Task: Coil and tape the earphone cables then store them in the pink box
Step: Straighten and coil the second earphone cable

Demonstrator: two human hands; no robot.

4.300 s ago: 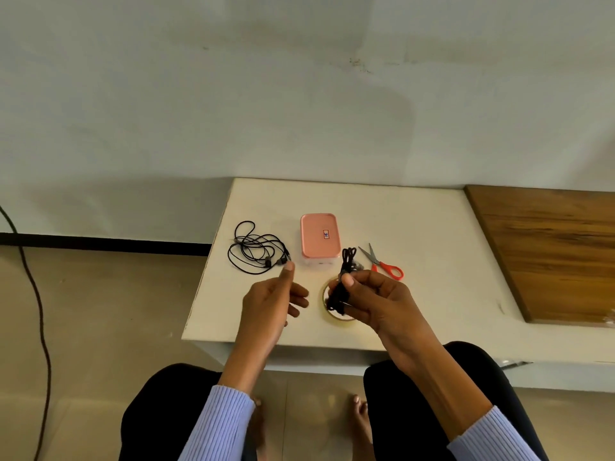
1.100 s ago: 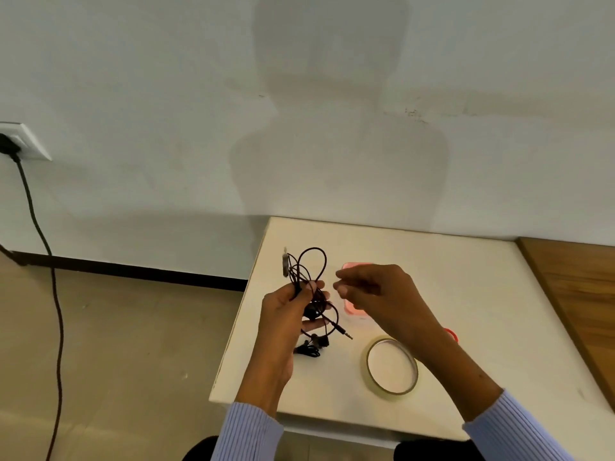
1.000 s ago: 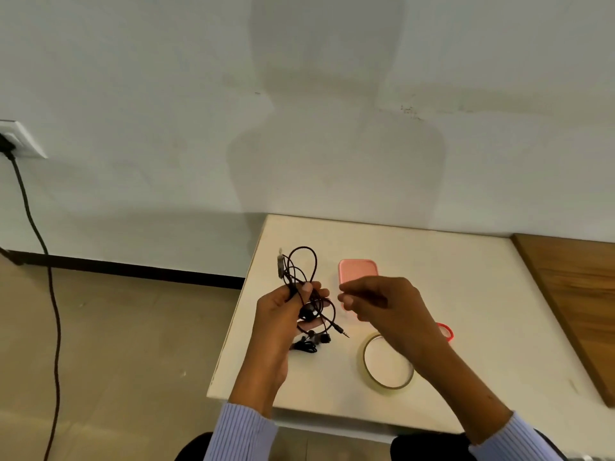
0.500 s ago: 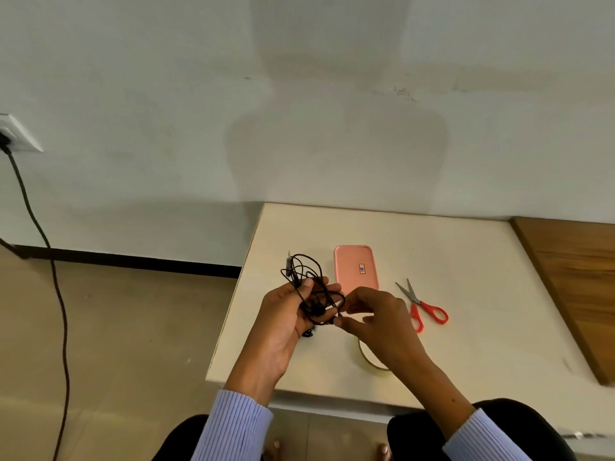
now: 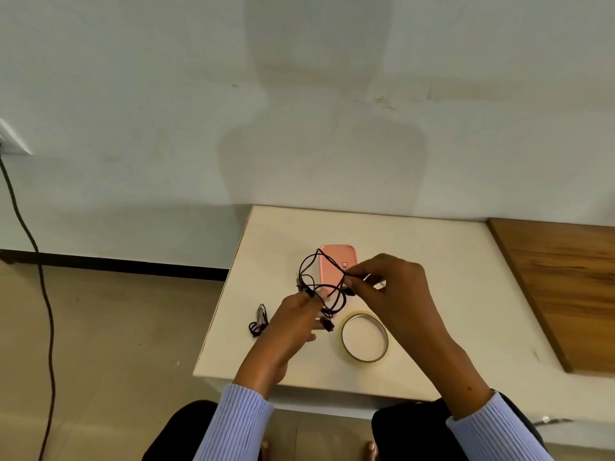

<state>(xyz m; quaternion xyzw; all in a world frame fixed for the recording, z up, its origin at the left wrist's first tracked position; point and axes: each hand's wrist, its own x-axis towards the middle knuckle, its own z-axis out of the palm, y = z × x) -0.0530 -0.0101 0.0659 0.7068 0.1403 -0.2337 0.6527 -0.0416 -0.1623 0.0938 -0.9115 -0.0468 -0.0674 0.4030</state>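
Just left of the round translucent tape ring [image 5: 364, 337], your left hand [image 5: 289, 324] pinches the thin black earphone cable [image 5: 321, 284]; beyond the ring your right hand [image 5: 389, 287] grips its other loops, now stretched apart over the glossy pink box [image 5: 332, 264].

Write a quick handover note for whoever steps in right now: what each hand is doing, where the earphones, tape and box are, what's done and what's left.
Left hand: holds one side of the tangled black earphone cable above the table.
Right hand: pinches the other side of it, pulling loops apart.
A small black coiled bundle lies near the white table's left edge; whether it is taped cannot be told.
Tape roll lies flat in front of the hands.
Pink box sits behind the cable, lid on.
Done: apparently one cable coiled.
Left: untangle, coil and tape this one, open the box, store both.
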